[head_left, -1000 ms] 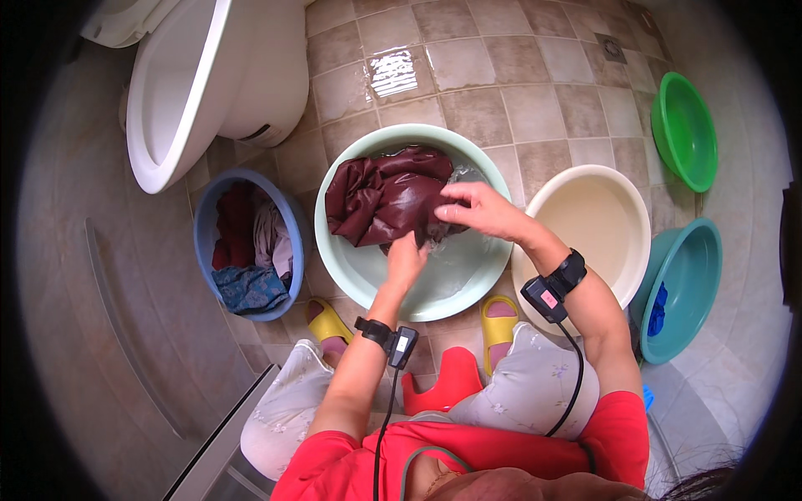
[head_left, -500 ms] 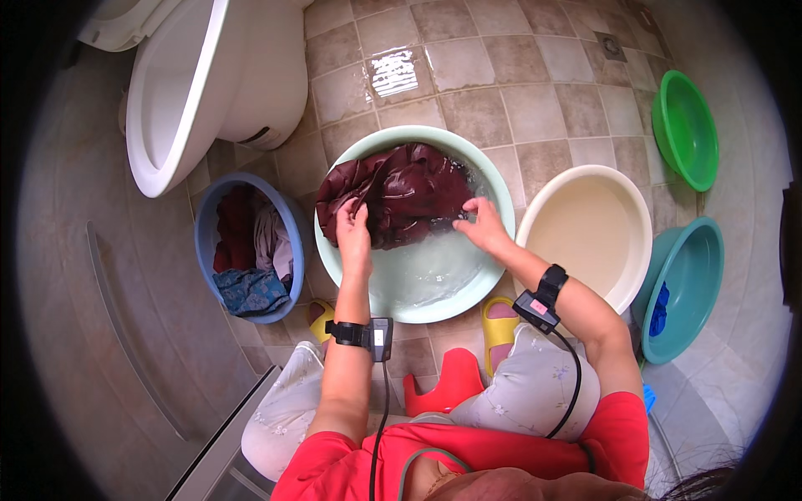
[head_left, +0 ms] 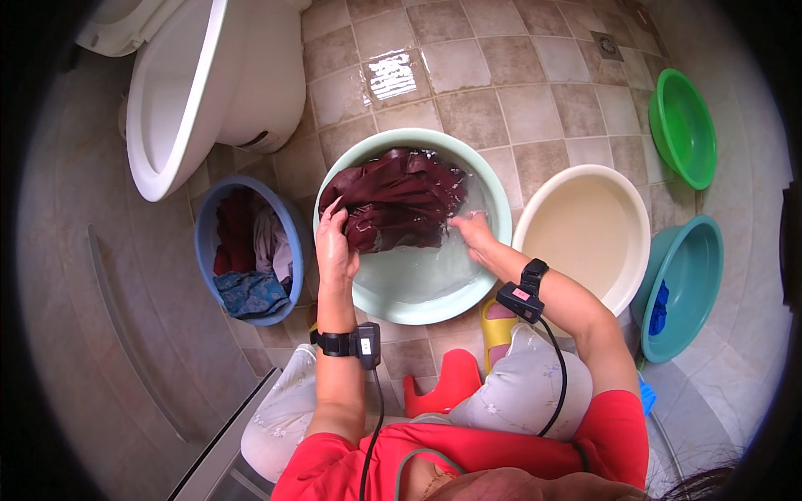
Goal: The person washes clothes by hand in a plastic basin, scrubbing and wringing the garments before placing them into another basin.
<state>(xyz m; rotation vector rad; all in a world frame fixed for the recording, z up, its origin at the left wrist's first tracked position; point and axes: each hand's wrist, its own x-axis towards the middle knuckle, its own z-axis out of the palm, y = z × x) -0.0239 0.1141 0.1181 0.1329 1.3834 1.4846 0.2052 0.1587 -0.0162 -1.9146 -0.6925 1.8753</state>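
Note:
A wet dark maroon garment (head_left: 401, 196) lies bunched in the water of a pale mint-green basin (head_left: 430, 313). At its left end my left hand (head_left: 337, 250) is closed on a fold of the fabric, close to the basin's left rim. My right hand (head_left: 474, 234) is over the water at the garment's right edge, with thumb and fingertips pinched at the cloth. Folds run across the fabric between the two hands. What lies under the cloth is hidden.
Left stands a blue tub (head_left: 200, 230) of clothes, with a white toilet (head_left: 259, 92) behind. Right are a cream basin (head_left: 585, 234) with cloudy water, a teal basin (head_left: 697, 288) holding something blue, and a green basin (head_left: 685, 129). A red stool (head_left: 451, 384) is beneath me.
My left hand has moved left and slightly nearer me, and my right hand slightly left. The garment now lies more drawn out sideways, with folds running across it.

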